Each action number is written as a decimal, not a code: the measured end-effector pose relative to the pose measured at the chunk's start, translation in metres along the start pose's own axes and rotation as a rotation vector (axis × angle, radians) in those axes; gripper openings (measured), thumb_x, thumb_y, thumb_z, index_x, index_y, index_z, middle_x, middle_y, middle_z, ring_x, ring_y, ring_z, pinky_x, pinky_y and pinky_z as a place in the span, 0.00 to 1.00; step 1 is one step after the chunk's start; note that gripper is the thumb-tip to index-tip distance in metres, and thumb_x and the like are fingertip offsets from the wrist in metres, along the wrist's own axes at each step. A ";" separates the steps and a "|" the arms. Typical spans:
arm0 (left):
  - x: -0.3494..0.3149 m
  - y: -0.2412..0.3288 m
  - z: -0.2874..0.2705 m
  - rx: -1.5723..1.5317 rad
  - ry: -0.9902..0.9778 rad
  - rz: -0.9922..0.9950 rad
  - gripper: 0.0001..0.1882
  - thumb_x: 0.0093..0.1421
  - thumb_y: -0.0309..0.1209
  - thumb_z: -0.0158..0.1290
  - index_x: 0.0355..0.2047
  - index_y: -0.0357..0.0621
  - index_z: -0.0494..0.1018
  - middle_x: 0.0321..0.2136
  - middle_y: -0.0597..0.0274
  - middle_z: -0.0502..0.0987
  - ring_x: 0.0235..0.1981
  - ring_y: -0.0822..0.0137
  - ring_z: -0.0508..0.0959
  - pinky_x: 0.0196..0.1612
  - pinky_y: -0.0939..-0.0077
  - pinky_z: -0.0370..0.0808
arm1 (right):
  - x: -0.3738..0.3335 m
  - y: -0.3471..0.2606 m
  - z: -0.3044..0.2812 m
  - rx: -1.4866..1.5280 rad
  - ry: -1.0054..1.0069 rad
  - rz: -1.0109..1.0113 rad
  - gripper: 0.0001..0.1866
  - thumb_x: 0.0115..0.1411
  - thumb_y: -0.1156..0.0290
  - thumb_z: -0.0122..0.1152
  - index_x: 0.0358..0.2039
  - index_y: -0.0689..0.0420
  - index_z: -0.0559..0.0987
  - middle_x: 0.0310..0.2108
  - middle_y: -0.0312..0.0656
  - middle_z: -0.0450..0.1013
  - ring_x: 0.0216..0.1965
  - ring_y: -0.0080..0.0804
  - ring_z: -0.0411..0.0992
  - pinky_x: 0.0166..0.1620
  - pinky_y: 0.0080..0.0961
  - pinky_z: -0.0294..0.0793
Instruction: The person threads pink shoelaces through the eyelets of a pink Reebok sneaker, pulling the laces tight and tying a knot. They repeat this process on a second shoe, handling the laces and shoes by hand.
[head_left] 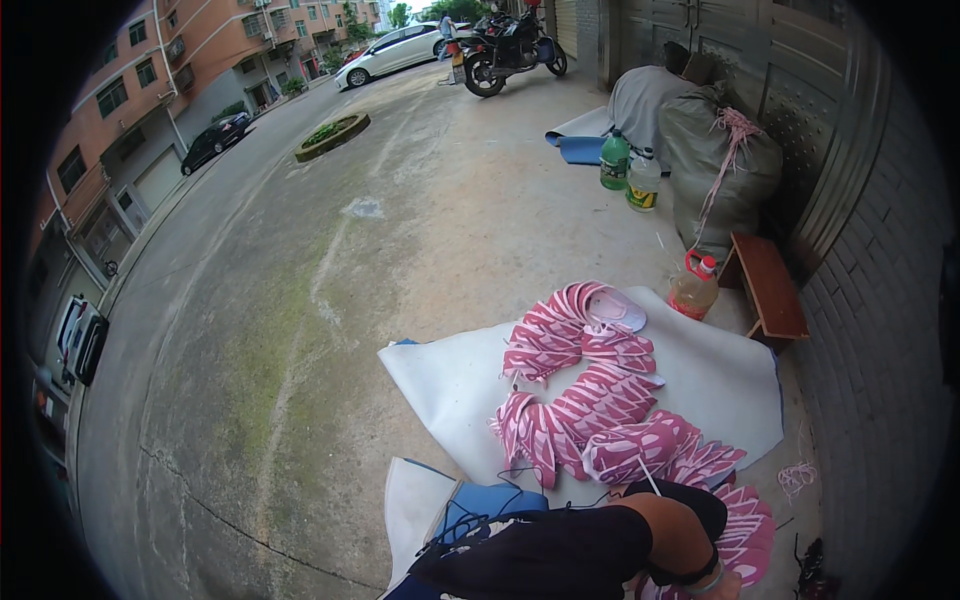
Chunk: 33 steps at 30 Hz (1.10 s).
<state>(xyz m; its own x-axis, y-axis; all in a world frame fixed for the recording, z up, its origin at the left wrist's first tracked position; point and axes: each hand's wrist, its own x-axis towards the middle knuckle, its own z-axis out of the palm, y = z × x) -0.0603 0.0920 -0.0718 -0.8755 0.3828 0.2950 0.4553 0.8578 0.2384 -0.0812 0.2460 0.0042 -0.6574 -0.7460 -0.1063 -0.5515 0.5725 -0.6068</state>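
Observation:
At the lower edge, part of a hand (728,584), seemingly my right, shows beside a wrist with a pale bracelet. It is at the near end of a long row of pink-and-white patterned pieces (575,415), which look like shoe uppers packed one against another. Its fingers are mostly cut off, so what they hold does not show. The row winds in curves over a white sheet (450,385) on the ground. A thin white stick or strip (648,476) rises by the near pieces. My left hand is out of sight.
Pink string (797,480) lies to the right. Farther off stand a red-capped jug (694,290), a small wooden bench (765,290), a bulging sack (725,170), a green bottle (615,160) and a clear bottle (643,182). A motorcycle (510,50) is parked beyond.

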 end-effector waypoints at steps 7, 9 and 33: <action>-0.016 0.004 -0.019 -0.022 0.018 -0.064 0.11 0.45 0.39 0.54 0.26 0.46 0.76 0.31 0.56 0.76 0.36 0.58 0.76 0.30 0.54 0.72 | -0.005 -0.020 0.008 0.127 0.137 -0.061 0.16 0.48 0.79 0.42 0.36 0.68 0.74 0.29 0.51 0.72 0.31 0.37 0.67 0.38 0.29 0.68; -0.016 0.006 -0.021 -0.026 0.013 -0.061 0.12 0.45 0.39 0.54 0.26 0.46 0.76 0.31 0.56 0.76 0.36 0.57 0.76 0.30 0.55 0.72 | -0.004 -0.004 0.006 0.115 0.103 -0.043 0.15 0.49 0.78 0.42 0.36 0.68 0.74 0.28 0.49 0.72 0.31 0.36 0.67 0.38 0.29 0.68; -0.048 0.017 -0.093 0.038 -0.264 -0.115 0.16 0.41 0.37 0.56 0.27 0.39 0.76 0.31 0.51 0.76 0.35 0.55 0.77 0.31 0.61 0.73 | -0.014 0.018 0.023 0.156 0.240 -0.029 0.16 0.52 0.75 0.50 0.41 0.66 0.75 0.35 0.47 0.74 0.36 0.35 0.71 0.43 0.28 0.69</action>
<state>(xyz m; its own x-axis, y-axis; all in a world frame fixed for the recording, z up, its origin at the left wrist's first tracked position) 0.0049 0.0567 0.0039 -0.9350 0.3543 0.0161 0.3490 0.9110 0.2198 -0.0701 0.2590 -0.0233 -0.7554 -0.6489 0.0914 -0.4985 0.4786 -0.7228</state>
